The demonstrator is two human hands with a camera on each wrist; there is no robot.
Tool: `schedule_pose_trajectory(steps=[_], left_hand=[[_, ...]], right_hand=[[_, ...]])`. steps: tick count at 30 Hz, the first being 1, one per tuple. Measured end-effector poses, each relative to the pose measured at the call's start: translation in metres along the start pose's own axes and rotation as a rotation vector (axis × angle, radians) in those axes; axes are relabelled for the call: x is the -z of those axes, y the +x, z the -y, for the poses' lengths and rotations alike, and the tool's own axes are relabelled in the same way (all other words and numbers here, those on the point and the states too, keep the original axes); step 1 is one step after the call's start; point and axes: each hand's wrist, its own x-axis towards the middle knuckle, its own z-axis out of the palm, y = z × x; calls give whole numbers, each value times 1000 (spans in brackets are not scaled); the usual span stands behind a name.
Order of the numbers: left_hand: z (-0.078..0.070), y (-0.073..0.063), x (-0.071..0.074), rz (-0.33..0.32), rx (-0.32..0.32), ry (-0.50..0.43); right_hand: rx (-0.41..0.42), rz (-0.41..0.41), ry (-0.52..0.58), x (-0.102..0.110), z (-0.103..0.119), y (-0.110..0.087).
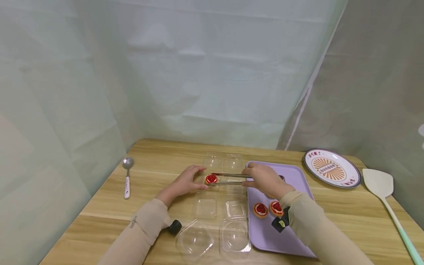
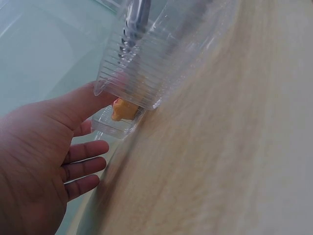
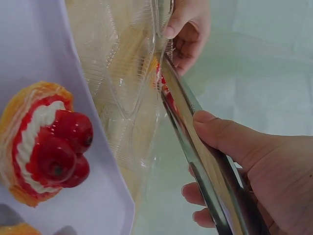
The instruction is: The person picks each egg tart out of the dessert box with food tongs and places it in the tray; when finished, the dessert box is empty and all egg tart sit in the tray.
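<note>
My right hand [image 1: 265, 179] grips metal tongs [image 1: 232, 175], thumb along one arm in the right wrist view. The tong tips lie on either side of a small tart [image 1: 211, 179] with a glossy red topping. It sits at a clear plastic container in the middle row. My left hand [image 1: 186, 180] is at that container's left side, thumb and forefinger spread around it. In the left wrist view the thumb reaches to the clear plastic [image 2: 146, 73], and the other fingers extend loosely. Close to my right forearm, more tarts [image 1: 260, 210] lie on a purple tray [image 1: 265, 241].
Several clear containers stand in two columns, including a square one [image 1: 206, 208] and a domed lid [image 1: 195, 239] nearer me. A spoon [image 1: 127, 176] lies at left. Right of the tray are a patterned plate [image 1: 332, 168] and a pale spatula [image 1: 379, 183]. Sheets [image 1: 212, 73] hang behind the table.
</note>
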Motion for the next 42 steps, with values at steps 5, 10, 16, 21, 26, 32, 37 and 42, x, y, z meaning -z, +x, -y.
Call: schedule_pose_trajectory(steps=[5,10,16,21,26,32,37,42], left_hand=[[-8,-3,4,29,31,-22],[-9,-2,4,38,41,-17],[-8,-2,5,37,50,-20],[-10,-3,5,25,35,-8],[-12,-3,5,23,25,-2],[-14,-3,5,28,26,19],[-15,-3,6,26,28,22],[-13,-3,4,21,26,30]], right_hand=[[7,-19,-14,-2,1,-5],[0,-37,-13,-3,2,-8],[8,-101,-13,-3,3,-12],[2,-147,-17,-2,2,-18],[-13,-188,-13,0,1,-25],[-55,-210,8,6,1,-35],[-73,-243,7,12,-2,-44],[-88,-278,9,18,-5,-53]])
